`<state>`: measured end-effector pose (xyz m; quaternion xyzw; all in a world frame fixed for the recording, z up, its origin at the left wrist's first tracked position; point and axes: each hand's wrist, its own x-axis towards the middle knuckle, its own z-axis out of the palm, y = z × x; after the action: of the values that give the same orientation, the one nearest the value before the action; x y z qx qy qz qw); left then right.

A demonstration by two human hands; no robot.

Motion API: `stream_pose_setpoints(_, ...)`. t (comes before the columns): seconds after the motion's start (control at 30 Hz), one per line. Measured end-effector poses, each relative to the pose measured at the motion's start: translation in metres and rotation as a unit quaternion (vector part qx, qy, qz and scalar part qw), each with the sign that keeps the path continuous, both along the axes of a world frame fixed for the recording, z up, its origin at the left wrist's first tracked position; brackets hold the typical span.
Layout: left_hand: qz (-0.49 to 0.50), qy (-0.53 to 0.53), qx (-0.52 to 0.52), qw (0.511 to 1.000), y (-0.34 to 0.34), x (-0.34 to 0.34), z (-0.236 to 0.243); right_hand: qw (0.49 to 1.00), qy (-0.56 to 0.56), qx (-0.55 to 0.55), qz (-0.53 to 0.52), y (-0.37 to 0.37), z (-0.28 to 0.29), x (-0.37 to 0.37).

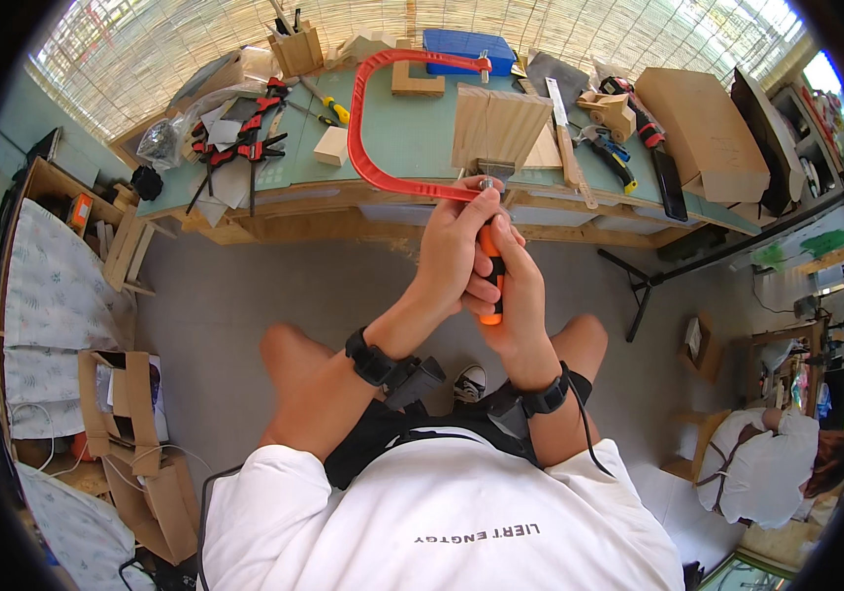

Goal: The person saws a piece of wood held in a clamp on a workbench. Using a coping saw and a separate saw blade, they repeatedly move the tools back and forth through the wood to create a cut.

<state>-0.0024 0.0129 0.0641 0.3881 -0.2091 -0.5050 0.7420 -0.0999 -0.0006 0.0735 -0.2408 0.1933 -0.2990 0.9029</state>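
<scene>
A fretsaw with a deep red C-shaped frame (358, 123) reaches forward over the bench, its handle (492, 313) orange and black. My right hand (520, 291) is closed round the handle. My left hand (450, 241) is closed at the top of the handle, thumb near the metal blade screw (486, 184). The thin blade runs away from me along a pale wooden board (476, 128) standing at the bench's front edge; I cannot tell whether it touches the wood. A dark metal piece (494, 168) sits at the board's near lower edge.
On the bench (309, 169) lie red-black clamps (240, 143), a wood block (331, 147), a blue case (466, 49), a pull saw (568, 143), a wooden toy car (609, 113) and a cardboard box (703, 128). A tripod (639, 286) stands right. Another person (762, 463) is at lower right.
</scene>
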Motion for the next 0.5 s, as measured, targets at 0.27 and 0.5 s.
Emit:
stream_pose_setpoints(0.27,0.039,-0.02,0.041,0.998,-0.011,0.003,-0.001,1.0,0.008,0.007,-0.011,-0.004,0.004,0.011)
stream_pose_setpoints(0.5,0.022,-0.039,0.064,0.997,-0.024,0.022,0.015,0.999,-0.029,-0.008,0.011,-0.033,0.003,0.023)
